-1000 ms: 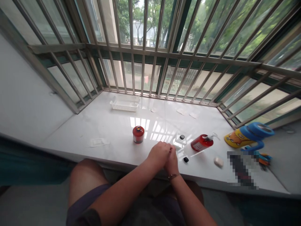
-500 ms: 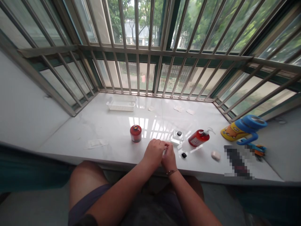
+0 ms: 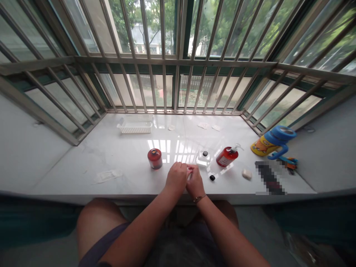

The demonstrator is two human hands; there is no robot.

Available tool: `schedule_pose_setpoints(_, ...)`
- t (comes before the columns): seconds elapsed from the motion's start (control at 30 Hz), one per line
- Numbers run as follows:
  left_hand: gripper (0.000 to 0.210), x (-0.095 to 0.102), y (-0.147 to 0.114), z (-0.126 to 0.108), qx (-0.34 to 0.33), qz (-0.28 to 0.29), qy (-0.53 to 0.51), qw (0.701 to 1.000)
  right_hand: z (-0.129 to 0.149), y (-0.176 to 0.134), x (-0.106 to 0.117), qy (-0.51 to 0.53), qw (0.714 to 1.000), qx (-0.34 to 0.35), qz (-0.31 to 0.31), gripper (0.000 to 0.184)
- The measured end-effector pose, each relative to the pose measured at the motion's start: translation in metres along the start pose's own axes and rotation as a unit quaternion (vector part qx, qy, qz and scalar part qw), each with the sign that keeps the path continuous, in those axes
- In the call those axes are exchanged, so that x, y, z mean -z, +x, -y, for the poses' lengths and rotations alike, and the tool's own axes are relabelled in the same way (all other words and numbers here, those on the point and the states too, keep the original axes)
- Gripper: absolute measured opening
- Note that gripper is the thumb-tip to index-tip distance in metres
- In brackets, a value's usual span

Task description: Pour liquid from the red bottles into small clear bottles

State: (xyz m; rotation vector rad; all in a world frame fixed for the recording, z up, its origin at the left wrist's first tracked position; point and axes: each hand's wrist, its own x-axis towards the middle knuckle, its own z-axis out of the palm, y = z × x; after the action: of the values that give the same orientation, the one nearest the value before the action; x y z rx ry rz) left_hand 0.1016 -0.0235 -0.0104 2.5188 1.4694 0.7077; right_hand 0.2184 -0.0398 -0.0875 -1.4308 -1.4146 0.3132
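Left hand (image 3: pixel 176 178) and right hand (image 3: pixel 195 182) meet, fingers curled; grip of each cannot be told. Small pale item (image 3: pixel 189 175) between them, long axis unclear. Black piece (image 3: pixel 212 178) lies right of right hand, near.

Premises appear to be a home: a bay window fitted with metal bars (image 3: pixel 167 62) and a glossy, pale, stone-like window ledge (image 3: pixel 130 150). Plain white wall (image 3: pixel 16 148) adjoins the ledge's left end; dark teal cloth (image 3: pixel 33 218) hangs below its front edge. Trees (image 3: pixel 236 33) stand outside. Household articles noted: white plastic basket (image 3: pixel 135 130) near the back left corner, cartoon-patterned flask (image 3: pixel 261 145) by the right edge, red pump bottle (image 3: pixel 226 157) right of centre. Room type undetermined.
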Motion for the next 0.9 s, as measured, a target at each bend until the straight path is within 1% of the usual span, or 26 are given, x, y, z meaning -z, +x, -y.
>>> schedule_pose_setpoints(0.1,0.01,0.001,0.001,0.002,-0.004,0.014,-0.001,1.0,0.0,0.0,-0.001,0.002,1.0,0.008,-0.001,0.02)
schedule_pose_setpoints(0.2,0.006,0.003,0.002,0.006,-0.012,0.022,-0.025,0.999,-0.002,0.001,0.0,0.006,1.0,0.015,0.002,0.024)
schedule_pose_setpoints(0.3,0.01,0.007,0.006,0.013,-0.034,0.028,-0.074,0.996,-0.002,0.001,0.001,0.011,1.0,0.02,0.009,0.03)
schedule_pose_setpoints(0.5,0.022,0.018,0.017,0.029,-0.067,0.076,-0.185,0.978,-0.006,0.001,0.002,0.018,0.999,0.014,0.023,0.045)
schedule_pose_setpoints(0.67,0.028,0.019,0.02,0.035,-0.088,0.089,-0.212,0.969,-0.008,0.001,-0.001,0.018,1.0,-0.001,0.017,0.043)
schedule_pose_setpoints(0.77,0.031,0.017,0.012,0.037,-0.091,0.067,-0.192,0.975,-0.006,0.002,0.0,0.019,1.0,-0.003,0.016,0.039)
schedule_pose_setpoints(0.83,0.037,0.02,0.004,0.039,-0.11,0.025,-0.167,0.979,-0.005,0.004,0.003,0.021,0.999,0.003,0.027,0.04)
schedule_pose_setpoints(0.9,0.042,0.029,-0.004,0.04,-0.137,-0.035,-0.143,0.98,-0.003,0.007,0.009,0.024,0.998,0.012,0.048,0.045)
